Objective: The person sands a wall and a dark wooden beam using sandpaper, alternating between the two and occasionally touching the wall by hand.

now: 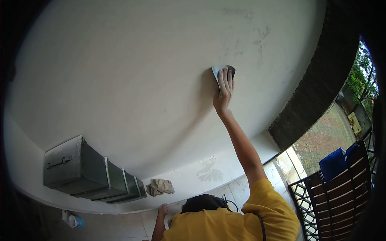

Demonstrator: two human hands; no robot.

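My right hand (224, 90) is raised at the end of an outstretched arm and presses a thin grey sheet (231, 69), perhaps sandpaper, flat against the white wall (120, 80). Its fingers lie close together over the sheet, which curls out on both sides. Dark smudges and scratches mark the wall above and to the right of it. Low in the view, my left hand (163, 209) is beside the edge of the white ledge (189, 178); its fingers are too small to make out. A crumpled beige cloth (160, 187) lies on the ledge nearby.
A dark green metal trunk (96, 172) stands on the ledge at left. Below it, a white and blue container (75, 221) sits on the tiled floor. At right are a slatted bench (341, 193) with a blue cloth (333, 164) and an opening to a paved yard.
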